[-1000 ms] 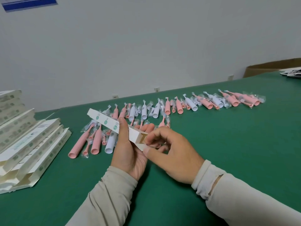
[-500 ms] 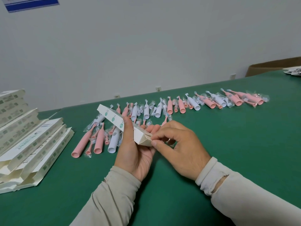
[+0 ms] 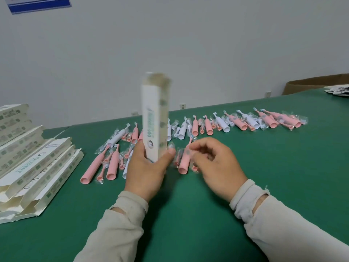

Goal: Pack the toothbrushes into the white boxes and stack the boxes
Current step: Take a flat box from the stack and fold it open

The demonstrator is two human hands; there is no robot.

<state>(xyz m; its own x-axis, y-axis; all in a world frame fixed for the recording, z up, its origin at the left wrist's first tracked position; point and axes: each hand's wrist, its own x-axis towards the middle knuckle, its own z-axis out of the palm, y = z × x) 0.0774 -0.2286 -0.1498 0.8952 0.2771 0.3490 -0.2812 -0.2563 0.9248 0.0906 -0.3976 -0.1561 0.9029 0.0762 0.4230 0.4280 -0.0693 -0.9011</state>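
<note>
Since half a second back, white box swung from a low slant to upright; right hand has let go of its near end and drawn off to the side.

Left hand grips the box's lower end, thumb on one side, fingers on the other; the box's bottom is hidden behind the palm. Box blurred by motion, its top end smeared; teal lettering runs up the front face, not legible, small round logo beneath it.

Right hand hovers just over a pink toothbrush, fingers loosely curled, holding nothing that I can see; fingertips blurred.

Row of pink and white toothbrushes in clear wrappers lies across the green table behind the hands; some hidden behind the box.

Stack of white boxes at left, cut off by the frame edge; top one reads roughly "WISDENT", small print too fine to read.

Blue-and-white sign on the wall, cropped, unreadable. Cardboard carton at far right, partly cut off.
</note>
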